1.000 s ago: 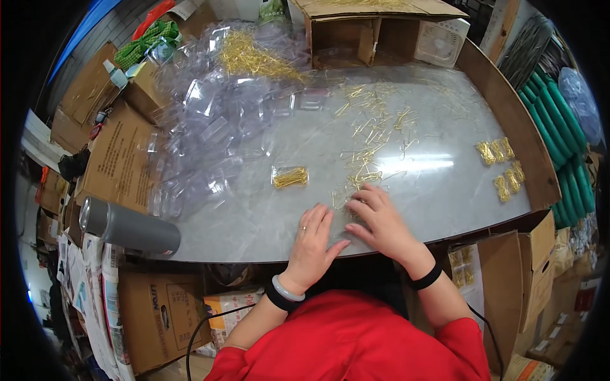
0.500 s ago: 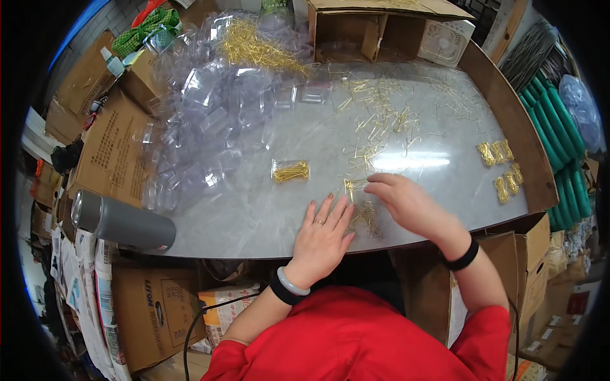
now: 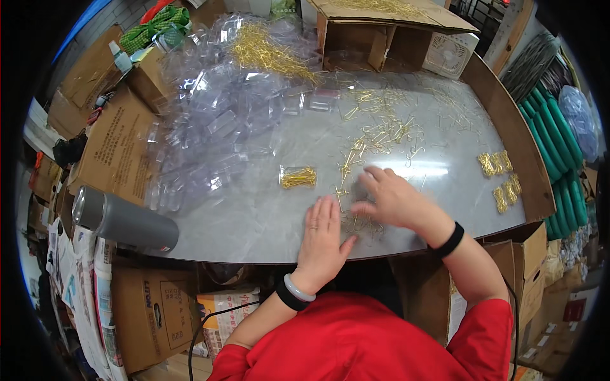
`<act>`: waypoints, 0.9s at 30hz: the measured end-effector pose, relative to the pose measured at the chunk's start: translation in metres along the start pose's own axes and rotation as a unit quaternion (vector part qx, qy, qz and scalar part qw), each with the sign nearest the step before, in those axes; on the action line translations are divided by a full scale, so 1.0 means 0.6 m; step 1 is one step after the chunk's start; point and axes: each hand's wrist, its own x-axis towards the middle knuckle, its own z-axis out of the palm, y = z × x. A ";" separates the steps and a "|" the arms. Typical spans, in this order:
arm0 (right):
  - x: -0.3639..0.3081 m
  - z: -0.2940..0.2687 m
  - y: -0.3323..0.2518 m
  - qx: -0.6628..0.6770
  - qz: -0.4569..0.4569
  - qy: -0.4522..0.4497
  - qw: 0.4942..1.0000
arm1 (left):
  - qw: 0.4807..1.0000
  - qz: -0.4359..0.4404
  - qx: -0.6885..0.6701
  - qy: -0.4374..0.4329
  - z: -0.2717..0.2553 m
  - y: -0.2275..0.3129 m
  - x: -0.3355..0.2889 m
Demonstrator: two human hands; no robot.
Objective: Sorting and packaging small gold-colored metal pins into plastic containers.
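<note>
The loose gold hooks [image 3: 384, 135] run in a messy trail down the middle of the grey tabletop [image 3: 235, 228], with a thinner tangle [image 3: 363, 226] near the front edge. The right hand [image 3: 401, 202] is right over the lower end of that trail, fingers spread and bent. It's a bit blurred, so I can't tell if it's pinching a hook or not. The left hand [image 3: 323, 241] is just left of the tangle, palm down, fingers straight and together, not gripping anything I can see.

Just beyond the left fingertips there's a neat gold bundle [image 3: 298, 178] in a clear tray. Further left is a big heap of clear plastic packs [image 3: 216, 124] with a gold pile [image 3: 270, 56] on top, and a grey bottle [image 3: 136, 223] lying near the front corner. Over by the right side sit two rows of small gold bundles [image 3: 495, 164]. At the back, a white fan [image 3: 450, 54] stands beside an open cardboard box [image 3: 406, 47].
</note>
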 end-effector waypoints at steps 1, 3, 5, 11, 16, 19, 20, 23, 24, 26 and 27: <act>-0.016 -0.008 -0.012 -0.008 -0.004 -0.034 0.999 | 1.000 -0.016 0.005 0.007 -0.003 -0.001 -0.004; -0.048 -0.012 -0.018 0.007 -0.031 -0.038 0.999 | 0.999 -0.032 -0.006 0.002 -0.004 -0.001 -0.005; -0.070 0.000 -0.024 0.034 -0.041 -0.038 0.998 | 0.999 -0.035 -0.027 -0.018 -0.007 -0.002 0.000; -0.083 0.026 -0.039 0.107 -0.080 0.010 0.991 | 0.996 0.044 -0.053 -0.053 -0.006 -0.006 0.002; -0.023 -0.002 0.007 0.120 -0.100 -0.012 0.988 | 0.996 0.067 -0.003 -0.054 -0.002 -0.004 0.002; -0.002 0.014 0.025 0.081 -0.136 0.006 0.987 | 0.996 0.076 0.006 -0.049 -0.001 -0.004 0.001; 0.000 0.013 0.022 0.042 -0.092 -0.017 0.995 | 0.996 0.078 0.008 -0.046 0.001 -0.005 0.000; 0.005 0.004 0.010 -0.018 0.023 -0.075 0.997 | 0.996 0.073 0.016 -0.043 0.003 -0.002 0.000; 0.009 0.002 0.014 -0.001 0.047 -0.086 0.995 | 0.996 0.073 0.016 -0.040 0.003 -0.003 0.001; 0.001 0.014 0.030 -0.006 0.034 -0.031 0.999 | 0.996 0.075 0.011 -0.036 0.005 -0.002 0.003; -0.007 0.036 0.049 -0.031 -0.003 0.036 0.999 | 0.996 0.077 0.012 -0.039 0.005 0.001 0.004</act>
